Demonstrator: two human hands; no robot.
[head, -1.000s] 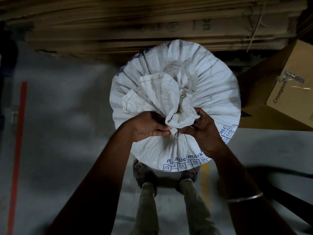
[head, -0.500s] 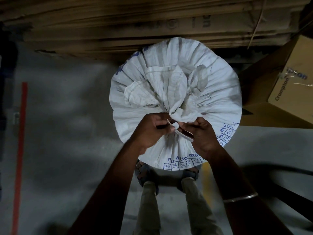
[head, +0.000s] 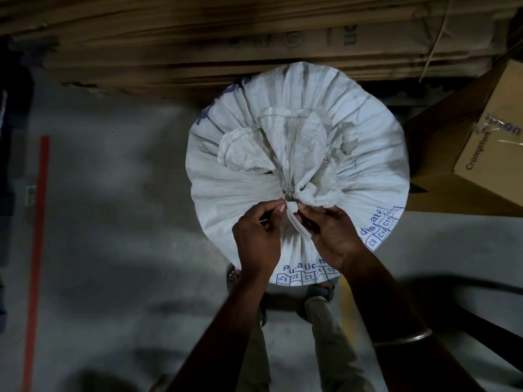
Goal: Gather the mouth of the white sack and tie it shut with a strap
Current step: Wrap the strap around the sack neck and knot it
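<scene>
A full white woven sack [head: 368, 142] with blue print stands upright on the floor in front of me. Its mouth [head: 285, 154] is bunched into a ruffled neck at the middle. A thin white strap [head: 294, 222] runs from the neck toward me, between my hands. My left hand [head: 259, 236] pinches one end of the strap at the neck. My right hand [head: 331, 233] grips the other end, with the strap lying across its fingers. Where the strap goes around the neck is hidden by the folds.
A stack of flat cardboard [head: 254, 38] lies behind the sack. A brown Crompton carton [head: 486, 154] stands at the right. A red line [head: 36, 250] runs along the grey floor at the left. My feet [head: 319, 292] are just under the sack's near edge.
My hands let go of the bunched cloth and came together in front of the neck on the white strap. The loose mouth flaps have opened out toward the far side.
</scene>
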